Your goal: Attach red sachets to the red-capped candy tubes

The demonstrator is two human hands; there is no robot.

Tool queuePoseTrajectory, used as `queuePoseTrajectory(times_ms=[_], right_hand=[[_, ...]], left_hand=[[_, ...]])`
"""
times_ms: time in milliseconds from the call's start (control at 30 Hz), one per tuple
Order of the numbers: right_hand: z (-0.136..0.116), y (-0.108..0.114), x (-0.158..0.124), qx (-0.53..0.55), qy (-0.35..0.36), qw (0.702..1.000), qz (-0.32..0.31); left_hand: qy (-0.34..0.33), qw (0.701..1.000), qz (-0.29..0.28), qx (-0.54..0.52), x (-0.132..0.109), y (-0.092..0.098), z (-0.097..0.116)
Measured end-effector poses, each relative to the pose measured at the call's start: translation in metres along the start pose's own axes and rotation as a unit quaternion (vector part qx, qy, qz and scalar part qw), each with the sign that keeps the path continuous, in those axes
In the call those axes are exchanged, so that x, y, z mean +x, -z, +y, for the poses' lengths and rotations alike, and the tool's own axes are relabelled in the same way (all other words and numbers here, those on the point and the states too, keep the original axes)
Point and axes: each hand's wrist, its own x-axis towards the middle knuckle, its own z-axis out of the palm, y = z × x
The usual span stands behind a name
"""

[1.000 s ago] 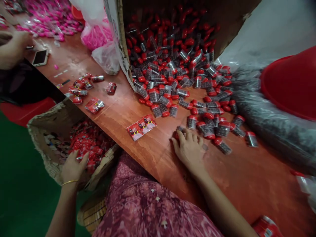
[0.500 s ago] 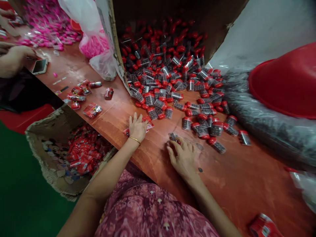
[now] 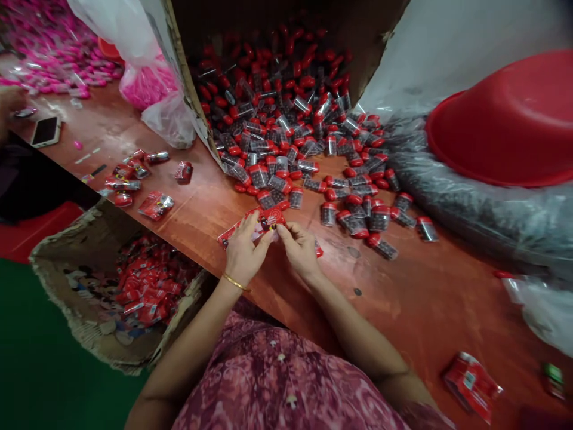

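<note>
My left hand (image 3: 246, 248), with a gold bangle at the wrist, is closed on a red printed plastic packet (image 3: 271, 217). Thumb and fingers of my right hand (image 3: 299, 248) pinch the right edge of that same packet. More red printed plastic (image 3: 226, 235) shows under the left fingers. Just right of my right hand, a red cap end (image 3: 319, 249) peeks out; whether the hand touches it I cannot tell. Beyond both hands lies a heap of clear tubes with red caps and dark contents (image 3: 282, 161), spilling from a cardboard box (image 3: 183, 77).
Several filled red packets (image 3: 156, 205) lie left on the table; another (image 3: 472, 382) is at lower right. A carton (image 3: 58, 280) of red packets stands below the table edge. A red basin (image 3: 501, 125) rests on a plastic bag (image 3: 470, 209). A phone (image 3: 46, 131) lies left, near another person's hand (image 3: 11, 101).
My hands have come together: the right moved left from a tube on the table to the packet, which is now lifted between both hands. The view has shifted slightly right.
</note>
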Motion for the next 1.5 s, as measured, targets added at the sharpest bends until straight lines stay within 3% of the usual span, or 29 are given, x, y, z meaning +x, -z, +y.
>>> queuePoseTrajectory(times_ms=[100,167,233,333,400,500,633,700,767,867,933,1033,1200,1267,1333,1400,1500], right_hand=[[-0.002,0.007,-0.011,-0.061,0.026,0.998,0.02],[0.0,0.011,-0.019,-0.113,0.057,0.991,0.032],[0.003,0.012,-0.028,-0.153,0.083,0.984,0.036],[0.009,0.01,-0.038,-0.186,0.11,0.976,0.021],[0.011,0.008,-0.042,-0.203,0.127,0.971,0.0],[0.012,0.008,-0.044,-0.225,0.134,0.964,-0.041],[0.006,0.033,-0.034,-0.271,0.148,0.944,-0.116],[0.002,0.059,-0.019,-0.347,0.183,0.909,-0.143],[-0.001,0.087,-0.002,-0.461,0.226,0.838,-0.186],[-0.002,0.119,0.02,-0.562,0.228,0.744,-0.282],[0.001,0.127,0.025,-0.573,0.218,0.721,-0.324],[0.005,0.127,0.017,-0.537,0.201,0.755,-0.318],[0.002,0.116,-0.029,-0.328,0.084,0.914,-0.221],[-0.005,0.109,-0.048,-0.206,0.011,0.959,-0.193],[-0.012,0.101,-0.061,-0.108,-0.073,0.972,-0.197],[-0.018,0.093,-0.066,-0.051,-0.141,0.966,-0.212],[-0.023,0.084,-0.064,-0.024,-0.185,0.958,-0.216]], left_hand=[[0.129,0.971,-0.068,-0.192,-0.011,-0.003,0.005],[0.214,0.912,-0.102,-0.335,-0.018,-0.007,0.009],[0.277,0.849,-0.094,-0.44,-0.024,-0.012,0.012],[0.331,0.794,-0.084,-0.503,-0.028,-0.014,0.014],[0.351,0.78,-0.089,-0.509,-0.029,-0.012,0.012],[0.354,0.79,-0.086,-0.493,-0.027,-0.009,0.007],[0.342,0.809,-0.044,-0.476,-0.021,-0.005,0.004],[0.351,0.801,-0.028,-0.484,-0.018,-0.004,0.004],[0.365,0.79,-0.034,-0.491,-0.015,-0.005,0.004],[0.381,0.77,-0.056,-0.509,-0.014,-0.008,0.006],[0.39,0.751,-0.064,-0.529,-0.014,-0.01,0.009],[0.407,0.724,-0.064,-0.553,-0.015,-0.01,0.012],[0.419,0.706,-0.071,-0.566,-0.016,-0.011,0.013],[0.409,0.713,-0.074,-0.564,-0.017,-0.013,0.013],[0.395,0.722,-0.077,-0.563,-0.019,-0.016,0.014],[0.379,0.731,-0.083,-0.562,-0.021,-0.019,0.017],[0.362,0.747,-0.083,-0.551,-0.024,-0.02,0.021]])
